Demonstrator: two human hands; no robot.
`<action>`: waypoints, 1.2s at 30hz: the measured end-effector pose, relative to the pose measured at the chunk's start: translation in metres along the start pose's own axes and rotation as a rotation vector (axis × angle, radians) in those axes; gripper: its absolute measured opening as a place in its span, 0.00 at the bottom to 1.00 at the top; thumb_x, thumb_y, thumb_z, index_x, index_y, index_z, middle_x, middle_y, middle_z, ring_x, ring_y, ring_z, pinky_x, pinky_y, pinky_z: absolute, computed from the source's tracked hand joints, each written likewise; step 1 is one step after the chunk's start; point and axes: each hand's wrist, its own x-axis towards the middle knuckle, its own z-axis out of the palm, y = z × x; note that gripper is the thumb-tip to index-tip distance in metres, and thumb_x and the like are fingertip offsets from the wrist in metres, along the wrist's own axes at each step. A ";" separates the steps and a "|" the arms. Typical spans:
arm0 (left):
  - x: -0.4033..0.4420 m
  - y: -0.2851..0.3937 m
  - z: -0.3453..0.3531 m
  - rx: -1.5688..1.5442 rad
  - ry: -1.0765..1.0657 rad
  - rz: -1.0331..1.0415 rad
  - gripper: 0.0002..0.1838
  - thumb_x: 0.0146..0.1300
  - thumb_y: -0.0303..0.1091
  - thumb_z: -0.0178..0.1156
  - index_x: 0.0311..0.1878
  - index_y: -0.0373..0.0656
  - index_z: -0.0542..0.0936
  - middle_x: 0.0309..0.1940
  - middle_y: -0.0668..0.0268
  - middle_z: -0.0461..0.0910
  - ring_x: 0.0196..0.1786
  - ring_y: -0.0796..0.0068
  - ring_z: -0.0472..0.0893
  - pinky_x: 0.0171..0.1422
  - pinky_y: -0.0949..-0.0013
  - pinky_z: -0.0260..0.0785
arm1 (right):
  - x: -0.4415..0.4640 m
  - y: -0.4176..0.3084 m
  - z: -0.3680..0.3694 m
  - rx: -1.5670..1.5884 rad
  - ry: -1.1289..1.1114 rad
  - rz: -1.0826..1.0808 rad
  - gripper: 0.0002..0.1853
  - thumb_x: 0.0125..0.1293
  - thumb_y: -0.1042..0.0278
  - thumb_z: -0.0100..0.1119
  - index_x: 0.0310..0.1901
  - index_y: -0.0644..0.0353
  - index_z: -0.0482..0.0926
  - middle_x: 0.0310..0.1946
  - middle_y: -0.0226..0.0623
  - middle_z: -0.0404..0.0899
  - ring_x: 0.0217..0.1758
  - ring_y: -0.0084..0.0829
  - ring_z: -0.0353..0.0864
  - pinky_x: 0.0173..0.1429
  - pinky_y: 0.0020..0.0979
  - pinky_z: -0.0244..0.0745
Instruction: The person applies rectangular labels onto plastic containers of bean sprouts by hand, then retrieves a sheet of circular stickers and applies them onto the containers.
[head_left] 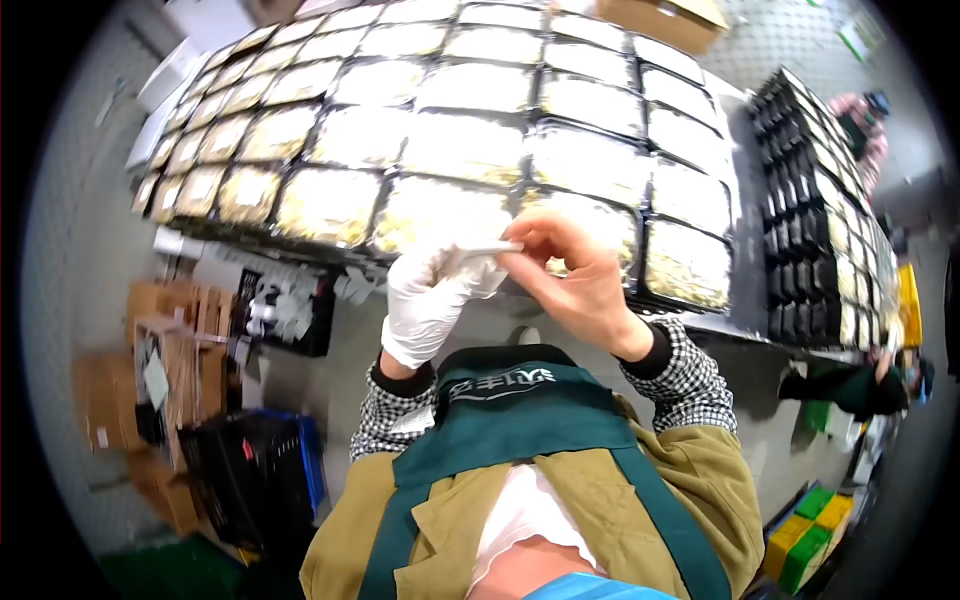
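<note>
My left hand (432,300) wears a white glove, and its fingers are closed around something white and small. My right hand (578,280) is bare. Its thumb and forefinger pinch the end of a thin white strip (490,247) that runs across to the gloved fingers; whether the strip is part of the glove cannot be told. Both hands are close together over the near edge of rows of black trays (330,205) with clear, shiny tops and pale yellowish contents.
More black trays (805,220) are stacked at the right. Cardboard boxes (105,400), a black crate (285,310) with white items, and dark crates (250,470) stand at the lower left. Two people are at the right, one far back (865,125), one nearer (855,388).
</note>
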 end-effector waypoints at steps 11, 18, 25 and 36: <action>0.040 -0.013 0.029 0.371 -0.485 0.090 0.09 0.57 0.29 0.66 0.40 0.38 0.85 0.31 0.66 0.79 0.32 0.77 0.77 0.38 0.75 0.69 | 0.061 0.069 -0.178 -0.044 0.302 0.115 0.06 0.63 0.72 0.59 0.39 0.63 0.83 0.34 0.31 0.82 0.34 0.22 0.78 0.40 0.24 0.72; 0.035 -0.009 0.045 0.109 -0.396 -0.032 0.12 0.60 0.34 0.64 0.41 0.34 0.84 0.35 0.63 0.80 0.37 0.75 0.78 0.45 0.72 0.69 | 0.124 0.204 -0.316 -0.655 0.093 0.432 0.17 0.63 0.55 0.62 0.34 0.65 0.81 0.26 0.29 0.79 0.30 0.20 0.74 0.37 0.25 0.68; 0.038 -0.003 0.056 -0.027 -0.343 -0.063 0.14 0.65 0.30 0.60 0.48 0.29 0.78 0.37 0.59 0.80 0.37 0.77 0.80 0.39 0.78 0.71 | 0.116 0.242 -0.290 -1.114 0.216 0.150 0.17 0.58 0.53 0.63 0.39 0.60 0.80 0.38 0.45 0.76 0.43 0.43 0.77 0.47 0.40 0.73; 0.050 -0.056 0.076 0.428 0.091 0.207 0.17 0.59 0.30 0.68 0.21 0.39 0.70 0.19 0.70 0.73 0.21 0.86 0.69 0.24 0.78 0.61 | 0.011 0.053 -0.112 0.483 -0.482 0.494 0.15 0.65 0.63 0.62 0.50 0.61 0.79 0.37 0.30 0.82 0.38 0.17 0.77 0.45 0.22 0.73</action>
